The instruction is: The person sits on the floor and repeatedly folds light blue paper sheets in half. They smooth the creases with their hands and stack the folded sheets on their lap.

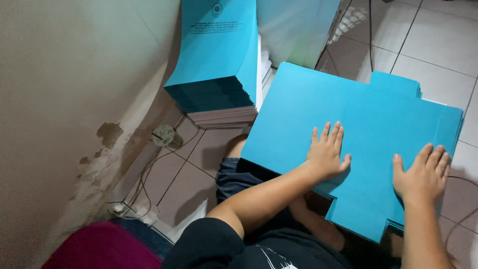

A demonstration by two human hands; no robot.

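Observation:
A large flat sheet of bright blue card [343,114] with cut-out flaps lies across my lap, on top of more sheets of the same blue. My left hand [327,152] rests palm down near its middle, fingers spread. My right hand [422,173] presses flat on the sheet's right side, fingers apart. Neither hand grips anything.
A tall stack of blue printed covers [219,55] on white pages stands on the tiled floor ahead. A stained wall [74,99] runs along the left, with a socket and cables [162,135] at its foot. A magenta cushion [102,246] sits at bottom left.

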